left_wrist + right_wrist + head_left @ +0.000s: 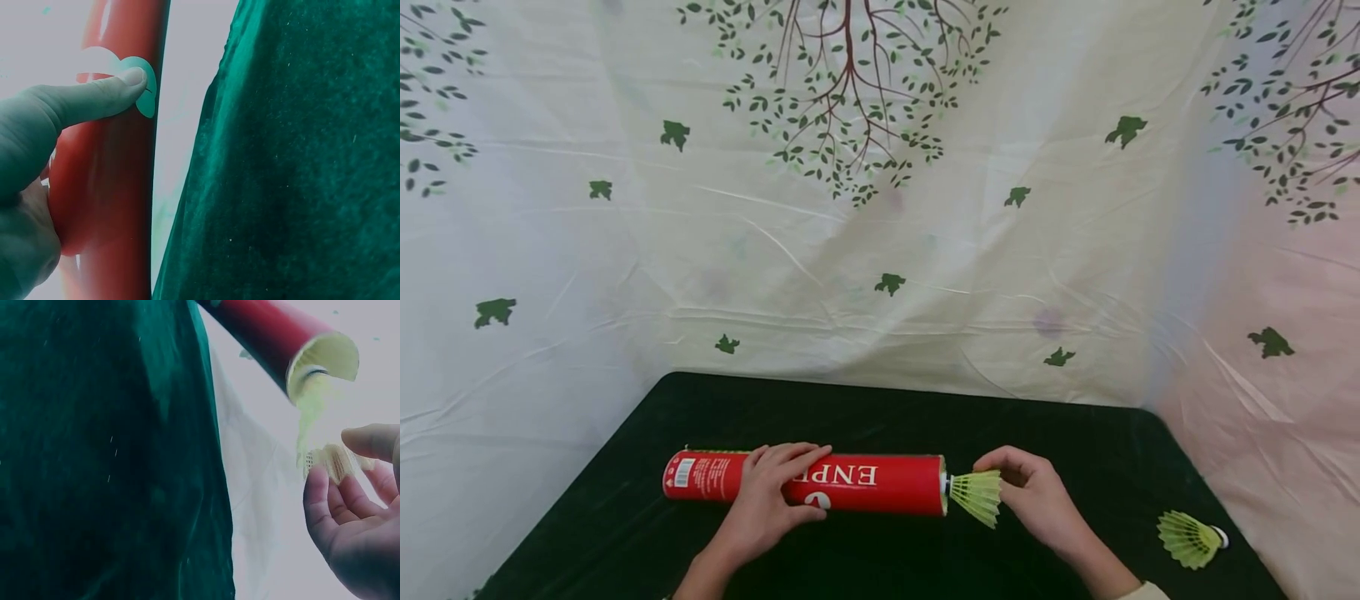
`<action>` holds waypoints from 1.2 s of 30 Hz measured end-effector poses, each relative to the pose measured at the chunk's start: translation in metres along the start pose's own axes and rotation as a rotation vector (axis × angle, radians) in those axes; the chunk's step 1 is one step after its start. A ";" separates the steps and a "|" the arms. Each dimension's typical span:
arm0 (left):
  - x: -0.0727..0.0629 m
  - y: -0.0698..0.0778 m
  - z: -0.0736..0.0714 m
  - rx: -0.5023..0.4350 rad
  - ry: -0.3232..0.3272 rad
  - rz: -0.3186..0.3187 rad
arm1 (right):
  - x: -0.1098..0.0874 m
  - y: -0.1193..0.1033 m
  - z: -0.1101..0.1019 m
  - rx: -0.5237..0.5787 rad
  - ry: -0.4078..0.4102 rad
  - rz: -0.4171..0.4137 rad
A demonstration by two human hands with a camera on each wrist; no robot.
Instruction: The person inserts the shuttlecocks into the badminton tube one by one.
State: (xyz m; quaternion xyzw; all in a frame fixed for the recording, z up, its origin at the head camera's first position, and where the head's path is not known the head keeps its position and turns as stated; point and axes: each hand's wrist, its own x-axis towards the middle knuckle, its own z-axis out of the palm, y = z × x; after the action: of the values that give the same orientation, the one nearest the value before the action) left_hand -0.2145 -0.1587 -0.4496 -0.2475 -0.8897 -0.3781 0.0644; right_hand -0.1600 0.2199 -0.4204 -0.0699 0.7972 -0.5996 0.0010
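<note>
A red shuttlecock tube (895, 483) with white lettering lies sideways on the dark green cloth. My left hand (772, 487) holds it around the middle, fingers over the top and thumb on the near side; in the left wrist view that thumb (103, 97) lies across the white logo. At the tube's open right end is a yellow shuttlecock (976, 496), its cork end right at the opening and its skirt outside. My right hand (1037, 500) pinches the skirt's rim between thumb and fingers. The right wrist view shows the tube's pale inner wall (340, 356) around the cork.
A second yellow shuttlecock (1191, 539) lies on its side near the table's right edge, cork pointing right. The green-covered table (1060, 433) is bordered behind and at the sides by pale curtains (820, 275) printed with branches and green leaves.
</note>
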 end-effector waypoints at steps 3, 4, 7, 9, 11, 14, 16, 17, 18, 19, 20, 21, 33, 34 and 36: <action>0.000 0.000 0.001 0.002 -0.004 0.005 | 0.001 -0.004 0.008 0.009 -0.044 -0.019; 0.000 0.000 0.002 0.003 -0.006 0.006 | 0.001 -0.005 0.011 0.013 -0.054 -0.023; 0.000 0.000 0.003 0.005 -0.007 0.007 | 0.002 -0.009 0.018 0.033 -0.068 -0.027; 0.000 0.000 0.004 0.004 -0.004 0.008 | 0.003 -0.010 0.021 0.040 -0.056 -0.025; 0.000 0.000 0.004 0.006 -0.002 0.009 | 0.003 -0.010 0.022 0.054 -0.027 -0.016; -0.001 0.000 0.003 0.002 -0.003 0.006 | 0.002 -0.009 0.020 0.073 0.019 0.006; -0.001 0.000 0.002 -0.002 -0.004 0.004 | 0.001 -0.008 0.019 0.076 0.049 0.024; -0.001 0.001 0.002 -0.004 -0.003 0.003 | 0.001 -0.007 0.018 0.073 0.062 0.034; -0.001 0.001 0.001 -0.007 -0.002 0.002 | 0.000 -0.007 0.017 0.067 0.074 0.045; -0.001 0.001 0.000 -0.009 -0.001 0.002 | 0.000 -0.007 0.016 0.060 0.085 0.058; -0.001 0.001 0.000 -0.009 0.001 0.003 | -0.001 -0.006 0.015 0.052 0.098 0.071; -0.001 0.001 0.000 -0.007 0.001 0.003 | -0.001 -0.006 0.015 0.047 0.105 0.084; -0.001 0.000 0.001 -0.005 0.000 0.001 | -0.013 -0.016 0.017 0.130 0.023 0.109; -0.001 0.000 0.001 -0.005 -0.001 0.000 | -0.014 -0.017 0.017 0.131 0.010 0.108; -0.001 0.000 0.000 -0.005 -0.005 -0.004 | -0.016 -0.019 0.017 0.133 -0.024 0.105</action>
State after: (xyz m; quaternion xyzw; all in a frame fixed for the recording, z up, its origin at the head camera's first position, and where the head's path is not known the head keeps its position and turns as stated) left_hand -0.2135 -0.1592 -0.4507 -0.2469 -0.8895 -0.3797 0.0611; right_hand -0.1410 0.1999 -0.4088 -0.0351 0.7581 -0.6495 0.0467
